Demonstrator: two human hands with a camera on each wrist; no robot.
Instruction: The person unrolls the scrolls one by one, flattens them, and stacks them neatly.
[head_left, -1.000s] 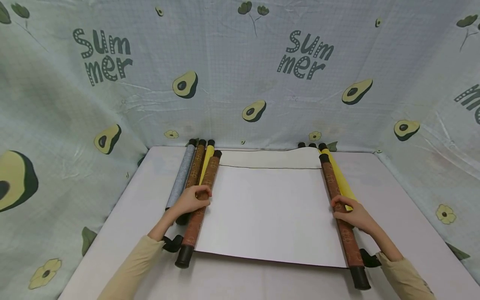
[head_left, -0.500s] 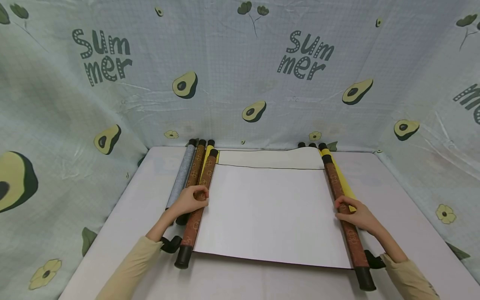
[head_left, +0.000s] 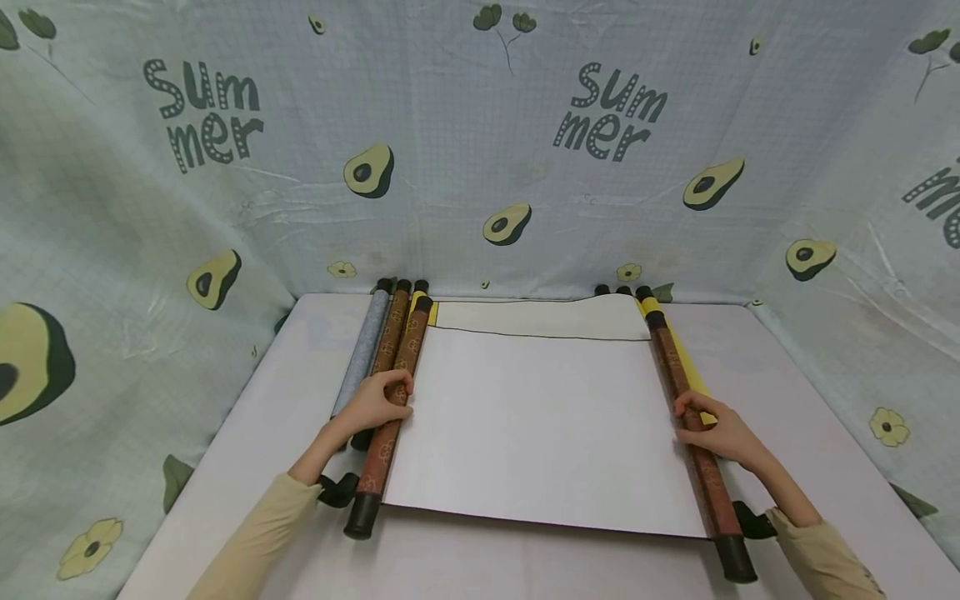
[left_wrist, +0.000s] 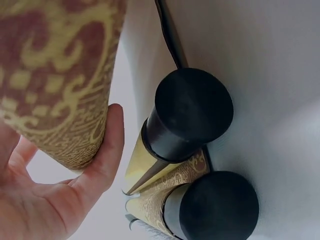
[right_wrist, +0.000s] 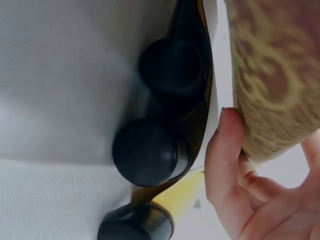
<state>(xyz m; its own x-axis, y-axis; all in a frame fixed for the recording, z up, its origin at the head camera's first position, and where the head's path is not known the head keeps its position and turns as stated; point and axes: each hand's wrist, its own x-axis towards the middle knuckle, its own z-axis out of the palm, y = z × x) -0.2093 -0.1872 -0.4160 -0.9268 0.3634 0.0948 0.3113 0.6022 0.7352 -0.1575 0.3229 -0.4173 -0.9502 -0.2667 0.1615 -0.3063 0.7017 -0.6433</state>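
Observation:
A hanging scroll lies partly unrolled, its blank white sheet stretched between two patterned brown rollers with black end caps. My left hand grips the left roller near its middle, thumb on the inner side. On the other side, my right hand holds the right roller the same way. The left wrist view shows the fingers of the left hand curled around the brown-and-gold roller. In the right wrist view the right hand cups its roller likewise.
Beyond the left roller lie a grey-blue roller, another brown roller and a yellow one. A yellow roller lies by the right hand. Another pale sheet shows behind. Printed cloth encloses the table.
Both hands have moved slightly apart, the left one leftward and the right one rightward, each with its roller. The white sheet between them has grown a little wider.

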